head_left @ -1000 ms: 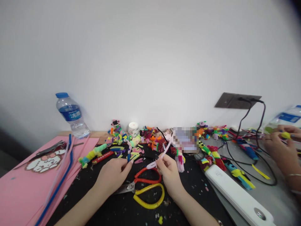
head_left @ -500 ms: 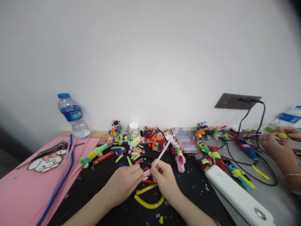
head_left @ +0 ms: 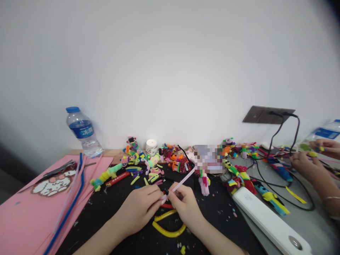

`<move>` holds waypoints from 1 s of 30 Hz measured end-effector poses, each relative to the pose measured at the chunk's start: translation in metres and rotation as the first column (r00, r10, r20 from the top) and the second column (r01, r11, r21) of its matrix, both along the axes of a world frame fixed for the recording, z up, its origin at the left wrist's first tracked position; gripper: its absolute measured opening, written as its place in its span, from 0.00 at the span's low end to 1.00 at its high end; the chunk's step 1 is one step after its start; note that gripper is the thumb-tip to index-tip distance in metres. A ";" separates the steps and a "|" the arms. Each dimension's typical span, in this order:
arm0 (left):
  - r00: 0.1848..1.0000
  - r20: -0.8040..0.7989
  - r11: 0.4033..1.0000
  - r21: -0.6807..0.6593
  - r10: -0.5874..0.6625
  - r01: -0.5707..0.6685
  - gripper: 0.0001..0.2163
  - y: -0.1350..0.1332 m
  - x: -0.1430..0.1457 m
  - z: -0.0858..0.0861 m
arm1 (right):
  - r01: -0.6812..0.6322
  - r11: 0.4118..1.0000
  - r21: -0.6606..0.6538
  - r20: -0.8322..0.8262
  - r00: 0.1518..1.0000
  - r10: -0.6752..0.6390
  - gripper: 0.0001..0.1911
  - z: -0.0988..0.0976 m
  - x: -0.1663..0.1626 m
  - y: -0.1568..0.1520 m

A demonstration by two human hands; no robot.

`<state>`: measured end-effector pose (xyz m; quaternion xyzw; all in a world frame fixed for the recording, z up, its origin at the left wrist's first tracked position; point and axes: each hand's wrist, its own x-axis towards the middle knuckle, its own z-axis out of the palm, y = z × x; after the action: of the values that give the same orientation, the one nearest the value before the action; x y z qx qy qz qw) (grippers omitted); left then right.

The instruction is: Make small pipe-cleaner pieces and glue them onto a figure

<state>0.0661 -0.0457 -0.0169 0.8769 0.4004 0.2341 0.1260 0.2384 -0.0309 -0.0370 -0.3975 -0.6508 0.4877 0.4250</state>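
My left hand (head_left: 140,208) and my right hand (head_left: 184,204) meet over the black mat (head_left: 111,212), both pinching one pale pink pipe cleaner (head_left: 183,180) near its lower end. The stem slants up to the right from my fingers. Under my hands lie scissors with yellow and red handles (head_left: 168,230), partly hidden. Short cut bits of coloured pipe cleaner (head_left: 148,175) are scattered just beyond my fingers.
Pink foam sheets (head_left: 23,216) with a blue pipe cleaner (head_left: 69,205) lie left, a water bottle (head_left: 83,131) behind. Small pipe-cleaner figures (head_left: 170,156) line the wall. A white power strip (head_left: 268,219) and black cables (head_left: 278,191) lie right, where another person's hands (head_left: 308,161) work.
My left hand has come across from the cut bits to join my right on the pink pipe cleaner. Both hands have drawn nearer and now cover the scissors.
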 end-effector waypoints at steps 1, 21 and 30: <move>0.999 0.054 0.999 -0.036 0.003 -0.001 0.10 0.000 0.000 0.000 | -0.012 1.000 0.013 0.023 1.000 0.011 0.13 0.000 0.000 0.000; 0.970 0.236 0.973 -0.232 0.059 -0.003 0.11 0.000 0.004 0.002 | -0.103 0.994 0.039 0.102 0.990 0.098 0.17 0.007 0.004 -0.001; 0.969 0.237 0.962 -0.274 0.070 -0.003 0.10 0.000 0.005 -0.004 | -0.223 0.968 0.116 0.172 0.964 0.201 0.16 0.013 0.003 -0.003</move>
<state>0.0715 -0.0453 -0.0205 0.8082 0.4264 0.2854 0.2890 0.2415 -0.0336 -0.0242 -0.3335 -0.7529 0.4523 0.3427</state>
